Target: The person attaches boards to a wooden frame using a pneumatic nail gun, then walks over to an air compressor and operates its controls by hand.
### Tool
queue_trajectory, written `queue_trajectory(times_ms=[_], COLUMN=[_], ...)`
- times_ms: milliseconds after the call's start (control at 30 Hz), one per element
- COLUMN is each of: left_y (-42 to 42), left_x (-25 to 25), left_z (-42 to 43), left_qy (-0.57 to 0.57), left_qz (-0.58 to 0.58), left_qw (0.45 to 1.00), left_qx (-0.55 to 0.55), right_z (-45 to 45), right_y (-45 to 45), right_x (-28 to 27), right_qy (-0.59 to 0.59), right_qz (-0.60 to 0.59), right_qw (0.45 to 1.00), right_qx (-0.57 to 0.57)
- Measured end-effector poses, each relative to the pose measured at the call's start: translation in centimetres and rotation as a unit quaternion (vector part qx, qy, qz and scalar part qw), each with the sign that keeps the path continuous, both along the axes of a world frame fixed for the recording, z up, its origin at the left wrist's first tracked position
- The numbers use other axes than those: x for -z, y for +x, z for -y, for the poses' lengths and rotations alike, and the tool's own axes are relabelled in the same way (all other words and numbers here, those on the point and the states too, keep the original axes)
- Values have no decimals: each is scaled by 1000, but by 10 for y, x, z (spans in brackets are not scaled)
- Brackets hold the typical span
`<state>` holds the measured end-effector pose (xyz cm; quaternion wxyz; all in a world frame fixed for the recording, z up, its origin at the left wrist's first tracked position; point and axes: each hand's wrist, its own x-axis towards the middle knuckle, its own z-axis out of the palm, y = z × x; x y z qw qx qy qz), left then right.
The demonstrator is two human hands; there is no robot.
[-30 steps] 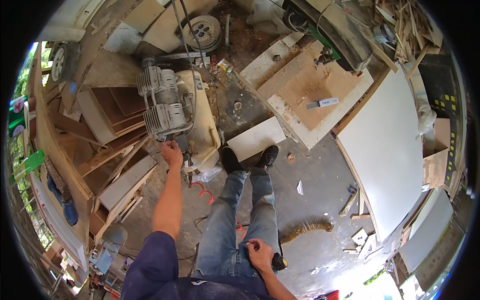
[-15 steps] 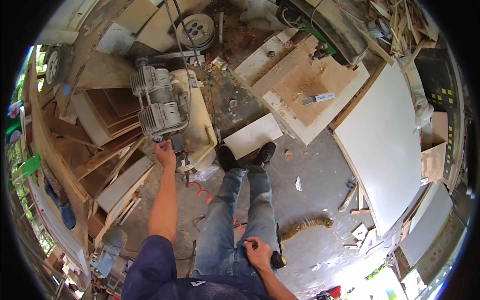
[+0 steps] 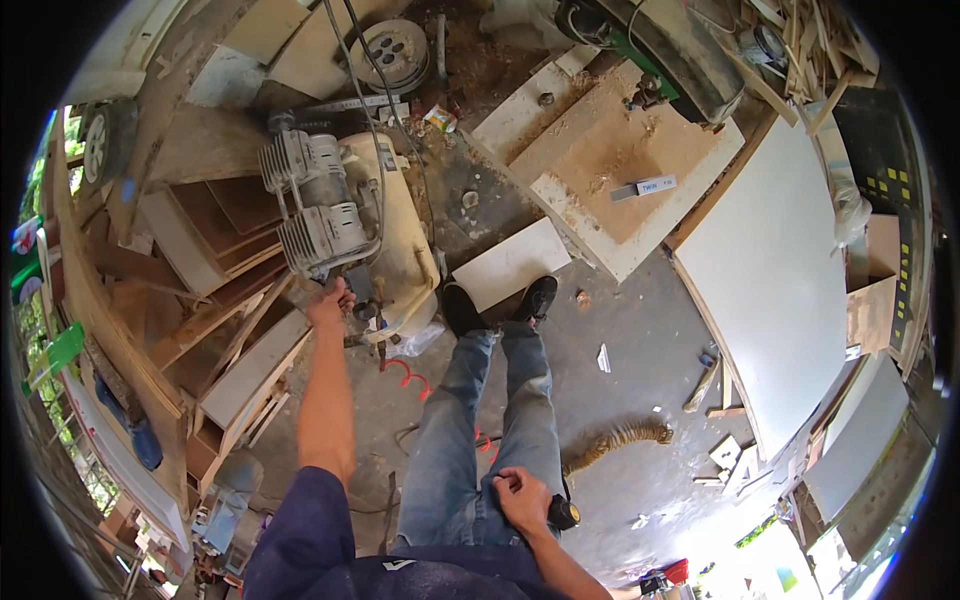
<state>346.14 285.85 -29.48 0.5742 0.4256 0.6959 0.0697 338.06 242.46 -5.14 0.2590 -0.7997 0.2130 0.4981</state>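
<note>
My left hand (image 3: 330, 302) reaches to the near end of an air compressor (image 3: 318, 215), its fingers curled together beside a dark box (image 3: 355, 282) on the machine. What the fingertips hold there, if anything, is hidden. The compressor has grey finned motor heads above a dusty cream tank (image 3: 405, 225). My right hand (image 3: 522, 498) rests on my thigh in worn jeans, fingers loosely curled, with nothing visible in it. A yellow-and-black tape measure (image 3: 564, 512) is at my hip, just beside that hand.
Ahead of my shoes, a white board (image 3: 512, 262) lies on the floor. A red coiled hose (image 3: 405, 380) runs near my legs. Wooden panels (image 3: 215, 235) stand to the left, and a large white panel (image 3: 765, 290) is on the right. A ribbed hose (image 3: 620, 440) lies right of my legs.
My left hand has turned slightly and its fingers have curled in closer beneath the motor head. The right hand stays on the thigh; the view has shifted a little.
</note>
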Motion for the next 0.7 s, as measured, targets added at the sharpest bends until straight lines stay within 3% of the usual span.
queue_trajectory(times_ms=[233, 300, 467, 700], left_y=[4, 21, 12, 1], left_x=[5, -16, 28, 45], left_z=[2, 14, 11, 15], left_qy=[14, 91, 169, 266], left_qz=[15, -99, -127, -192], left_qw=[999, 981, 962, 918], left_qx=[28, 137, 171, 224], right_z=[-5, -6, -4, -4], right_y=[8, 9, 4, 2], right_x=[-1, -1, 1, 1], right_qy=[-15, -12, -10, -6], right_qz=[4, -3, 3, 32], right_qw=[1000, 1000, 1000, 999], right_qx=[-6, -5, -14, -18])
